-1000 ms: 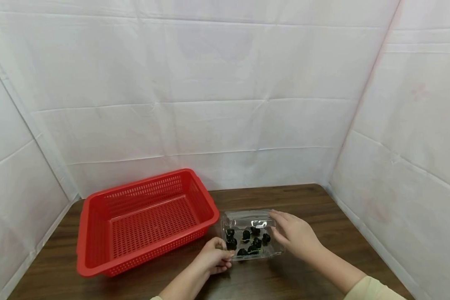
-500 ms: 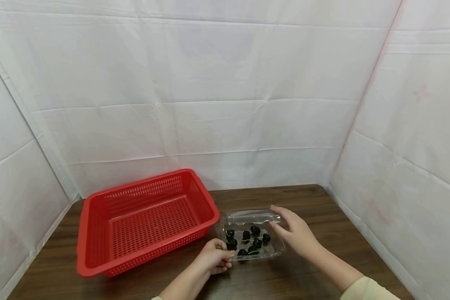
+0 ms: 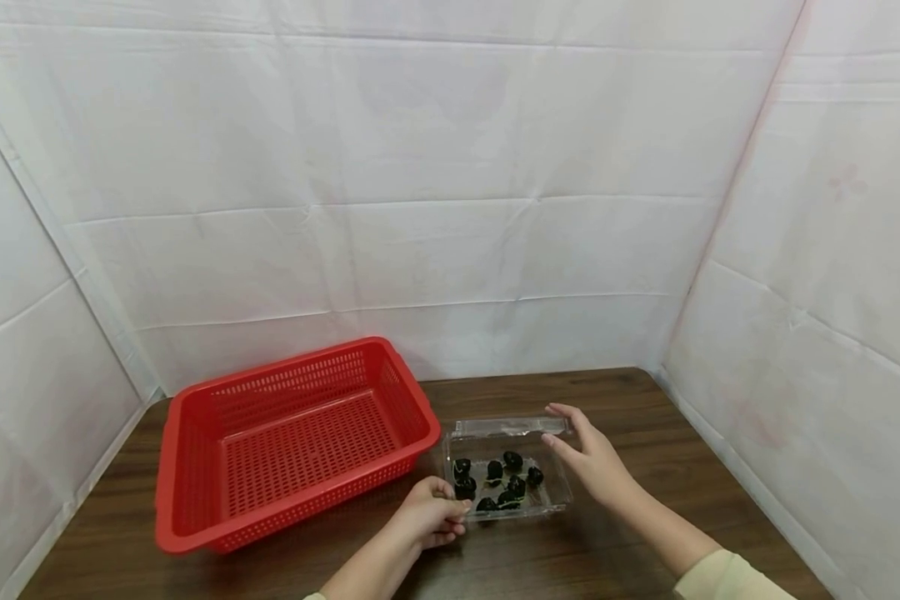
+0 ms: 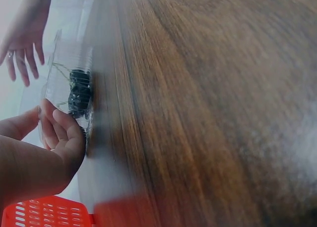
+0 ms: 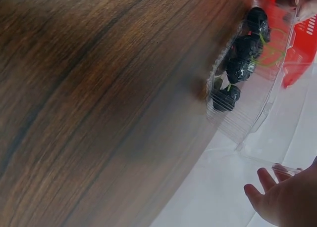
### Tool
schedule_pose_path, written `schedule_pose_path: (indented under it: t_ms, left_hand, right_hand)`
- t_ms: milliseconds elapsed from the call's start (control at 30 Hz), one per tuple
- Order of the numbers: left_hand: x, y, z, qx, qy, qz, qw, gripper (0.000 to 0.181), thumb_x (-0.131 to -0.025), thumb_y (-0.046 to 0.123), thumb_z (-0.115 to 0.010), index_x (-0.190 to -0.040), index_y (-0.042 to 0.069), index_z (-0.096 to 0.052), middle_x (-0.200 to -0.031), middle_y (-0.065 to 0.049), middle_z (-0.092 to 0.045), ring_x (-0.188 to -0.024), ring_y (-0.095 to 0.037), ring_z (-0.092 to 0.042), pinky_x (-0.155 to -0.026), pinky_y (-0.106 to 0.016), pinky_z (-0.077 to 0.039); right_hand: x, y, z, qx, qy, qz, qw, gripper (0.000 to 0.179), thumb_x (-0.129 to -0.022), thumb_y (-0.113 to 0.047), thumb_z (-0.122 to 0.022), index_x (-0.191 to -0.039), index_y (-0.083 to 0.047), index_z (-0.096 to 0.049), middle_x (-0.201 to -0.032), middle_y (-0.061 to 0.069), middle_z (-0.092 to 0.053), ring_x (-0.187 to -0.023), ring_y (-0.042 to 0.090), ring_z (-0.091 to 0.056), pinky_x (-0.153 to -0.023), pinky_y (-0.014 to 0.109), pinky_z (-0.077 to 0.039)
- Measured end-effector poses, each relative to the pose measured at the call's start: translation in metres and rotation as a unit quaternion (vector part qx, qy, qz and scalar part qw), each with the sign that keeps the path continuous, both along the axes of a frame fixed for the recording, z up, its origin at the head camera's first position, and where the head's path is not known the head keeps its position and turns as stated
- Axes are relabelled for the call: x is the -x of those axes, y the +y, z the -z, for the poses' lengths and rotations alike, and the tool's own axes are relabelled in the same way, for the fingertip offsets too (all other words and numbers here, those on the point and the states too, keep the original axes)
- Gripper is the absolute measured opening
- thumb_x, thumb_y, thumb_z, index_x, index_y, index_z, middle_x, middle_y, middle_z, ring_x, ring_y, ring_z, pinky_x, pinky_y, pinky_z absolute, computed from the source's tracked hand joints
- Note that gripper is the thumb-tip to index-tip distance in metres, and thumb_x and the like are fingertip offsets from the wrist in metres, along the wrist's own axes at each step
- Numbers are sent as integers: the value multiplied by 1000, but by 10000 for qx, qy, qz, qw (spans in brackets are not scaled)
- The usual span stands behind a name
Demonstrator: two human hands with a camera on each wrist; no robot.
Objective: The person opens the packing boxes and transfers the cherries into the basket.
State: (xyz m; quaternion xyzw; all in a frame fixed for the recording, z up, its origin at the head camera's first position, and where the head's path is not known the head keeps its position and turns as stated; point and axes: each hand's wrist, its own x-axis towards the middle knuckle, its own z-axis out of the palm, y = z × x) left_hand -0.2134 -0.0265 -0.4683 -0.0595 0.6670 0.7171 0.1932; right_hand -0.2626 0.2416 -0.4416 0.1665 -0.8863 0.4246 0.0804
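A clear plastic clamshell box stands on the table, its clear lid raised at the far side. Inside lie several glossy, black, lumpy round pieces with thin yellow-green strands. My left hand pinches the box's near left corner between thumb and fingers; the left wrist view shows the fingers curled at the wall. My right hand is at the lid's right end, index finger and thumb spread apart. In the right wrist view its fingers are extended right at the lid's edge.
A large red perforated plastic basket stands on the left of the dark wooden table, its right end close to the box. White cloth walls enclose the table at the back and both sides.
The lid has swung farther back from the box. My right hand has moved slightly away with it, toward the far side. My left hand stays at the near left corner.
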Motion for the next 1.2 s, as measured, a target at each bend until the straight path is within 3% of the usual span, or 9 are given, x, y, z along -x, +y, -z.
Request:
schedule_pose_path:
  t_ms: [367,667,933,1200]
  left_hand:
    - [-1,1,3,-52,165,-42,9998,25,-87,0,-65,-88,7,-41,-65,-1,-54,-50,-10,-54,-49,-20,-45]
    - [-2,2,0,-83,203,-98,9997,25,-87,0,-66,-88,7,-41,-65,-1,-55,-51,-10,-54,-49,-19,-45]
    - [-3,2,-1,-77,190,-118,9997,25,-87,0,-66,-88,7,-42,-65,-1,-55,-51,-9,-55,-49,-19,-45]
    - [-3,2,-1,-68,210,-139,9997,24,-87,1,-66,-89,6,-43,-65,-1,-55,-51,-10,-55,-50,-20,-45]
  right_hand:
    - [7,-1,4,181,-614,314,9975,66,-98,-49,-52,-147,-11,-31,-145,19,-39,-135,38,-34,-102,64,-32]
    - [14,-4,11,-43,-816,319,9961,64,-98,-34,-59,-148,-8,-28,-149,20,-37,-136,41,-33,-106,61,-31]
    - [17,-4,16,-133,-1087,252,9937,82,-97,-25,-60,-156,-8,-5,-151,24,-31,-133,43,-36,-102,60,-37]
    - [19,-5,14,-65,-1113,189,9936,84,-95,-16,-62,-154,-2,-4,-153,27,-25,-134,46,-33,-104,59,-36]
